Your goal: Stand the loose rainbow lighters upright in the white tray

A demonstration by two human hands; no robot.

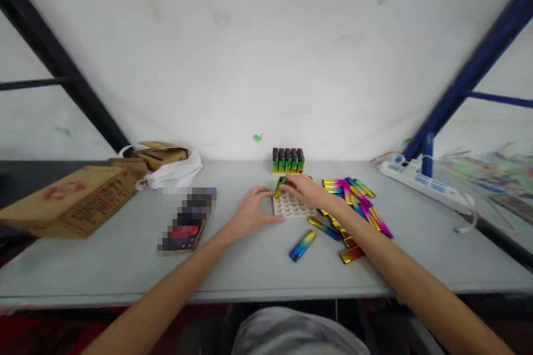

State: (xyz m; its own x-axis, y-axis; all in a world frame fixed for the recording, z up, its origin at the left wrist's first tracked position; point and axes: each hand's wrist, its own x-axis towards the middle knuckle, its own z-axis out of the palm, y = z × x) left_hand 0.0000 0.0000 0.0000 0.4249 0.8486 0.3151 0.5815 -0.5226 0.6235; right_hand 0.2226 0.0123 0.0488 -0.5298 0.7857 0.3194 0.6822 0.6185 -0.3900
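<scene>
A white tray with rows of round holes lies on the table in front of me. My left hand spans its left end, thumb at the near edge and fingers near the far corner. Over the tray's far left corner, my right hand pinches a green-and-yellow lighter, which stands slightly tilted. Whether it sits in a hole is hidden. Behind the tray, a block of upright green lighters with dark tops stands in rows. Shiny multicoloured lighters lie in a loose pile to the right, partly under my right forearm.
One blue-and-yellow lighter lies apart near the front. To the left are a phone-like device, partly pixelated, a white plastic bag and a cardboard box. A white power strip runs along the right, beside a blue post.
</scene>
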